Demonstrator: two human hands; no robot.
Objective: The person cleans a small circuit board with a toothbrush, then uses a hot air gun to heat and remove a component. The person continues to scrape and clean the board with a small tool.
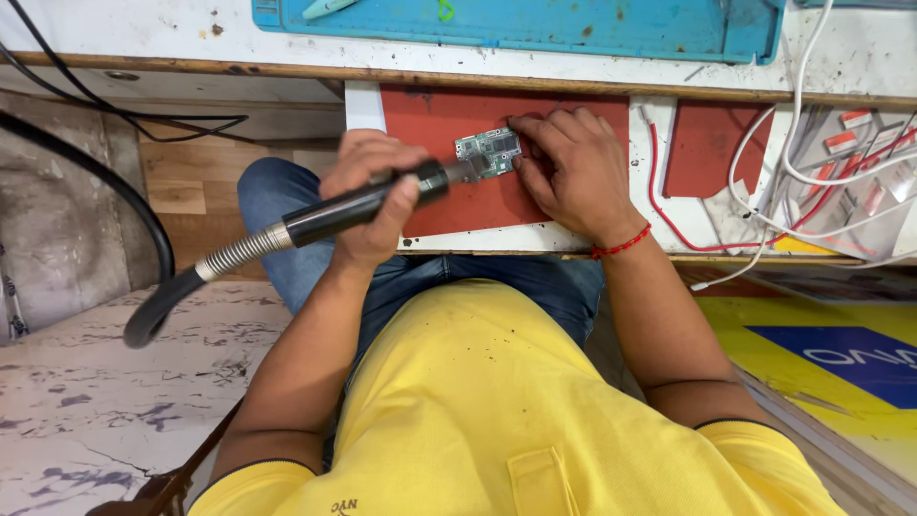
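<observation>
A yellow shirt fills the bottom of the view, with blue jeans above it. The left hand has its fingers wrapped tight around a black hot-air wand, whose ribbed metal collar runs into a black hose trailing down to the left. The wand's metal tip sits at the left edge of one small green board; whether it touches cannot be told. The board lies on a red mat on a white pull-out shelf. The right hand rests palm down on the mat just right of the board, its fingers lightly spread, the fingertips pressing the board's right edge. A red thread circles that wrist.

A second, smaller red mat lies further right. Across it loop one red wire and several white cables. Under the cables lie clear packets with small red-and-white labels, about five showing. At lower right is a yellow sign with a blue panel. One blue mat sits on the upper bench.
</observation>
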